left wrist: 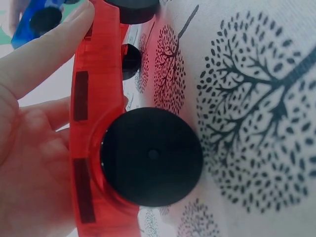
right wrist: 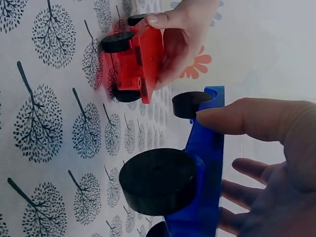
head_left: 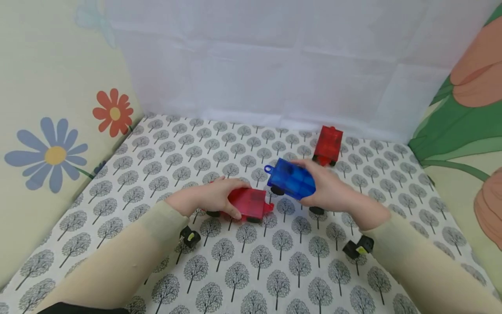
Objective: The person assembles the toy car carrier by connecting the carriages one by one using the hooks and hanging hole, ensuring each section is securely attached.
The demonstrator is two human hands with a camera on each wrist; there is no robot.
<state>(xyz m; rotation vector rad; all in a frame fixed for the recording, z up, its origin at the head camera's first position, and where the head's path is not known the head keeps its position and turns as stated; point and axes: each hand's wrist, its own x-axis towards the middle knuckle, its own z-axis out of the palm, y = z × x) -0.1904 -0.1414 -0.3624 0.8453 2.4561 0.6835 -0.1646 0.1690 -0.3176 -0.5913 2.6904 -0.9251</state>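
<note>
My left hand (head_left: 215, 195) grips a red toy wagon (head_left: 255, 203) from above, thumb along the near side and fingers behind it. In the left wrist view the wagon's black wheel (left wrist: 153, 157) stands right at the cloth. A small red hook (head_left: 269, 207) points right from the wagon's end. My right hand (head_left: 331, 186) holds a blue toy wagon (head_left: 292, 179) between thumb and fingers, raised and tilted. The blue wagon's ring (head_left: 268, 168) points left, above and a little behind the red hook, apart from it. Black wheels (right wrist: 158, 181) show under the blue body in the right wrist view.
A second red toy wagon (head_left: 328, 145) stands at the back right, behind my right hand. The cloth (head_left: 259, 270) with printed trees covers the surface. A white sheet (head_left: 274, 78) hangs along the back, with flowered panels on both sides.
</note>
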